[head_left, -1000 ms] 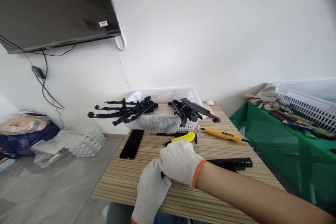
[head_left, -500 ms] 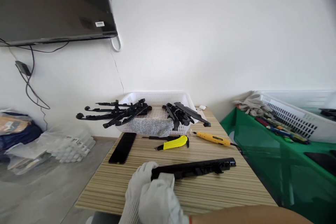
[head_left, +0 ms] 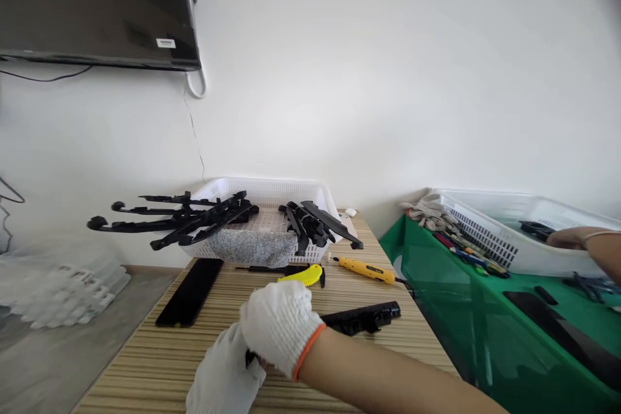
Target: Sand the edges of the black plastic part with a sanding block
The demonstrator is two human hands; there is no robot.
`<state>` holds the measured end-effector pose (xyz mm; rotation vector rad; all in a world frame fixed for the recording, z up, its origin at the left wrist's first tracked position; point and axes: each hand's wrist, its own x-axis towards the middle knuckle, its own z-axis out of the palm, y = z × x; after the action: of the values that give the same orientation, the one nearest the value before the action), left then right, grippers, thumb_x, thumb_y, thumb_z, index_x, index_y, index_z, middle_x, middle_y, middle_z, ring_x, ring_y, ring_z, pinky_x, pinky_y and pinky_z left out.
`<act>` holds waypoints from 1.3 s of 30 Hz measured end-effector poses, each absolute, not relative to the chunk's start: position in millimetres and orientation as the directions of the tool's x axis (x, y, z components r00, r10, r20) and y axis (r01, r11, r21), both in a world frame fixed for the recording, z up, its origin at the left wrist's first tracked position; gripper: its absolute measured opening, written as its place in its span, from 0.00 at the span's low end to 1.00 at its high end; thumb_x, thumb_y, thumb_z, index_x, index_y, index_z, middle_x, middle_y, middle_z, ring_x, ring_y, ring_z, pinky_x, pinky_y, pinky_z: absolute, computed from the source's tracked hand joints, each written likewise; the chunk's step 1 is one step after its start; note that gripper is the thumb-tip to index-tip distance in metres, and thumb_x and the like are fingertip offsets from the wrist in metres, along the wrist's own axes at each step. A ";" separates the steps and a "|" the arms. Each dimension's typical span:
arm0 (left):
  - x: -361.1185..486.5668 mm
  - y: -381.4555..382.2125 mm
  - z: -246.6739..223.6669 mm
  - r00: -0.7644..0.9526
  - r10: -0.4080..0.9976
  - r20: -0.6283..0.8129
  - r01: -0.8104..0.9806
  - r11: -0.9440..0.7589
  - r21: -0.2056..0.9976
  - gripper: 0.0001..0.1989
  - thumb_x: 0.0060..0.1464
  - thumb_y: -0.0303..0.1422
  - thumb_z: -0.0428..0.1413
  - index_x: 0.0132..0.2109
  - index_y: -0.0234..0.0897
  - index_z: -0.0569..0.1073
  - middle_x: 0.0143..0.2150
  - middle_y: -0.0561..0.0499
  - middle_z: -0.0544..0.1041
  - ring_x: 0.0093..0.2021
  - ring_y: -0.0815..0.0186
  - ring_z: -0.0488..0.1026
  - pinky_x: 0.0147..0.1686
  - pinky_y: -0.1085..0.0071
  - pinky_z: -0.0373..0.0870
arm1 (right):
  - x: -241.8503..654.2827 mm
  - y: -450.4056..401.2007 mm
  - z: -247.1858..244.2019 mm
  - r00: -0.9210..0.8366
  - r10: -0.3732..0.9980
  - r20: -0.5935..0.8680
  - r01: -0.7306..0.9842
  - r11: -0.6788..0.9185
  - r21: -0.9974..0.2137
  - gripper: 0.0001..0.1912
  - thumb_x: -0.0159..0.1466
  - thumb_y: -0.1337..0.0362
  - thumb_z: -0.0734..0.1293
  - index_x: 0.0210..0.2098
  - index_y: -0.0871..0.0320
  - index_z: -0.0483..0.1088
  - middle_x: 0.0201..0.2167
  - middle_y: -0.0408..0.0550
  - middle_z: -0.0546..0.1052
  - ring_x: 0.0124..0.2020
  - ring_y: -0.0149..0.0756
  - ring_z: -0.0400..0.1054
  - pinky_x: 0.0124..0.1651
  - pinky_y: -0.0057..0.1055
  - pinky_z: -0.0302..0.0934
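Observation:
A long black plastic strip (head_left: 363, 318) with small clips lies slantwise above the table in front of me. My left hand (head_left: 226, 372), in a white knit glove, is closed around its near left end, where a bit of black shows. Across the strip reaches my right hand (head_left: 279, 323), gloved in white with an orange cuff. Its fingers are curled and face away, and it covers the middle of the strip. Whatever it grips is hidden. Just beyond lies a yellow utility knife (head_left: 305, 276), partly behind my right hand.
A white basket (head_left: 317, 194) holds several black strips (head_left: 208, 213) and a grey cloth (head_left: 255, 247). A phone (head_left: 191, 292) and a yellow pen-like electric tool (head_left: 366, 270) lie on the table (head_left: 145, 362). At right, another person's hand (head_left: 572, 237) reaches into a second basket (head_left: 509, 255).
My right hand has moved up and over the strip, and the white block seen in it before is now hidden. The view has turned right; another person's hand has come into sight.

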<state>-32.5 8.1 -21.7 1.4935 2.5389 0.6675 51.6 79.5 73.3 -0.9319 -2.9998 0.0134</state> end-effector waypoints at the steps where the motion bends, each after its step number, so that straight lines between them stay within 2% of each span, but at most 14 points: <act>1: -31.6 8.3 -18.2 -0.492 0.865 0.095 0.804 0.410 0.430 0.13 0.51 0.28 0.57 0.45 0.42 0.76 0.46 0.48 0.80 0.49 0.60 0.75 0.48 0.66 0.68 | 52.3 87.0 80.7 -0.837 0.546 -0.032 0.547 0.836 -0.031 0.08 0.61 0.68 0.65 0.34 0.61 0.78 0.30 0.57 0.79 0.33 0.52 0.76 0.29 0.44 0.68; 3: -29.1 8.6 -11.3 -0.470 0.882 0.039 0.805 0.410 0.428 0.12 0.53 0.28 0.56 0.45 0.43 0.75 0.46 0.49 0.79 0.48 0.60 0.75 0.48 0.67 0.68 | 54.3 101.8 88.4 -0.811 0.585 0.026 0.583 0.811 -0.052 0.12 0.64 0.69 0.61 0.36 0.61 0.78 0.33 0.60 0.79 0.34 0.53 0.76 0.28 0.45 0.68; 5: -26.0 8.5 -5.4 -0.470 0.883 0.003 0.802 0.425 0.421 0.13 0.55 0.28 0.55 0.47 0.43 0.74 0.48 0.49 0.79 0.49 0.61 0.74 0.48 0.66 0.67 | 57.7 113.4 85.1 -0.723 0.679 0.131 0.675 0.734 -0.079 0.16 0.67 0.66 0.58 0.36 0.63 0.77 0.31 0.61 0.79 0.33 0.53 0.77 0.29 0.45 0.68; 9: -19.1 7.0 1.3 -0.471 0.882 -0.032 0.797 0.441 0.413 0.12 0.55 0.29 0.56 0.47 0.42 0.74 0.48 0.49 0.78 0.49 0.61 0.73 0.49 0.66 0.66 | 67.6 121.8 60.0 -0.567 0.796 0.212 0.789 0.598 -0.138 0.21 0.71 0.58 0.54 0.36 0.61 0.74 0.29 0.56 0.78 0.31 0.51 0.77 0.31 0.42 0.67; 16: -16.4 2.9 -0.3 -0.443 0.896 -0.016 0.811 0.409 0.418 0.11 0.56 0.31 0.56 0.47 0.41 0.74 0.48 0.47 0.78 0.49 0.59 0.73 0.49 0.64 0.66 | 72.5 121.7 39.7 -0.615 0.772 0.159 0.770 0.632 -0.088 0.22 0.73 0.58 0.51 0.39 0.59 0.73 0.32 0.55 0.76 0.33 0.49 0.76 0.30 0.38 0.64; 21: -17.8 2.7 0.3 -0.421 0.907 0.015 0.820 0.374 0.434 0.11 0.56 0.32 0.57 0.46 0.42 0.75 0.48 0.48 0.79 0.49 0.59 0.74 0.48 0.63 0.67 | 72.9 125.3 38.3 -0.736 0.673 0.077 0.675 0.738 0.002 0.17 0.71 0.68 0.52 0.44 0.58 0.72 0.36 0.55 0.76 0.35 0.48 0.75 0.31 0.37 0.64; 25: -18.4 4.4 2.2 -0.458 0.889 0.024 0.821 0.412 0.396 0.12 0.56 0.30 0.57 0.48 0.41 0.74 0.48 0.48 0.78 0.49 0.58 0.73 0.50 0.63 0.66 | 65.8 117.5 39.4 -0.636 0.763 0.116 0.768 0.641 -0.007 0.20 0.72 0.66 0.50 0.41 0.63 0.73 0.33 0.60 0.76 0.34 0.50 0.75 0.30 0.40 0.64; 29: -19.9 4.7 5.6 -0.496 0.868 -0.016 0.789 0.459 0.408 0.13 0.56 0.29 0.56 0.49 0.40 0.74 0.49 0.48 0.78 0.52 0.59 0.72 0.51 0.64 0.65 | 58.7 111.1 39.8 -0.542 0.834 0.104 0.836 0.547 -0.032 0.21 0.73 0.65 0.51 0.41 0.65 0.74 0.32 0.62 0.76 0.34 0.50 0.75 0.31 0.40 0.64; 35: -20.0 3.4 7.5 -0.492 0.870 -0.003 0.793 0.450 0.412 0.12 0.56 0.31 0.56 0.48 0.41 0.74 0.50 0.49 0.78 0.50 0.60 0.73 0.49 0.65 0.65 | 72.3 117.6 32.2 -0.551 0.834 0.039 0.833 0.552 -0.042 0.30 0.73 0.61 0.46 0.40 0.69 0.75 0.28 0.67 0.75 0.32 0.56 0.75 0.27 0.45 0.64; 39: -18.4 4.8 7.6 -0.496 0.868 -0.014 0.797 0.462 0.389 0.13 0.56 0.32 0.57 0.49 0.40 0.74 0.50 0.47 0.78 0.52 0.59 0.72 0.51 0.64 0.64 | 80.7 122.2 29.6 -0.614 0.789 0.015 0.789 0.614 -0.015 0.27 0.73 0.65 0.47 0.44 0.67 0.75 0.30 0.66 0.76 0.33 0.55 0.75 0.28 0.45 0.65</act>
<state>-18.4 4.8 7.6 1.4464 2.4999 0.4955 80.7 122.2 29.6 -1.3714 -2.8039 0.0115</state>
